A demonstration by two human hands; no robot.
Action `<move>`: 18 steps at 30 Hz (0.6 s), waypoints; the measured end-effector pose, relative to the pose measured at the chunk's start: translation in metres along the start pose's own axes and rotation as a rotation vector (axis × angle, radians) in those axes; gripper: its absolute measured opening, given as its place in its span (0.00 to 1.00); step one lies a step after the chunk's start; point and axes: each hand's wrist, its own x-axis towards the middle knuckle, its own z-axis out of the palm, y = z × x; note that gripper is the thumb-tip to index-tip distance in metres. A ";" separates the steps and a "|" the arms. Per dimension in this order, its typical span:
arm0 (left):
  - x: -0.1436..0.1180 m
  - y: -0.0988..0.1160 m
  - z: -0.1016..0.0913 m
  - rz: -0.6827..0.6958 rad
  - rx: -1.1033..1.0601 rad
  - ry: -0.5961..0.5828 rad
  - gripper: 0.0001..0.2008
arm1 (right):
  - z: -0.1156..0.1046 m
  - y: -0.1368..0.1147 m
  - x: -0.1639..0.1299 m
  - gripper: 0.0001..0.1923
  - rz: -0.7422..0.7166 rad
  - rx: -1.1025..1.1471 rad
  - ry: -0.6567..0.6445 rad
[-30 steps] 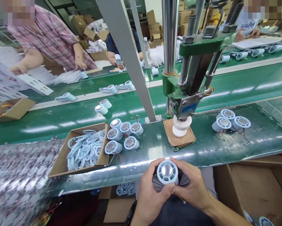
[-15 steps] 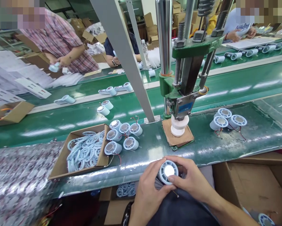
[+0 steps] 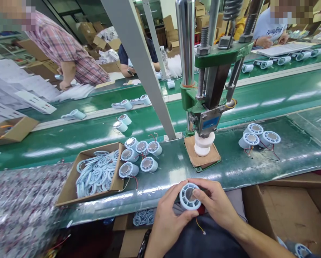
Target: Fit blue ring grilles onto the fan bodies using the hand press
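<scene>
Since the frame a second back the part has tipped: its shiny centre disc faced me square, now the face is canted and the disc reads darker. Both hands have shifted slightly up toward the surface edge.

I have the pale blue fan housing [image 3: 189,196] held over my lap, just below the front edge of the green surface [image 3: 257,168]. Left hand [image 3: 168,218] cups it from below-left, grip closed round the rim; right hand [image 3: 216,206] closed on the right side, fingertips over the face. A thin red-yellow wire [image 3: 199,225] trails beneath it.

Handling, my read: light, rigid moulded plastic, smooth rim so a bit slippery; spokes and wire are the weak points. Best held by the outer ring, not the grille or the lead.

Outward: hand press [image 3: 211,107], green cast frame, chrome column, white round nest on a brown pad [image 3: 202,157]. Left, a cluster of like housings [image 3: 140,156] and a cardboard box [image 3: 69,190] of blue rings. Right, three more housings [image 3: 257,136] with red wires. Other people are working across the belt.
</scene>
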 end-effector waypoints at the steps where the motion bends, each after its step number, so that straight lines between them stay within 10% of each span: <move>1: 0.001 0.000 -0.001 -0.004 -0.003 -0.005 0.33 | -0.002 -0.002 0.000 0.22 -0.010 -0.020 -0.021; 18: 0.012 0.004 -0.014 -0.100 -0.033 -0.258 0.27 | -0.017 -0.008 0.007 0.25 -0.127 -0.174 -0.282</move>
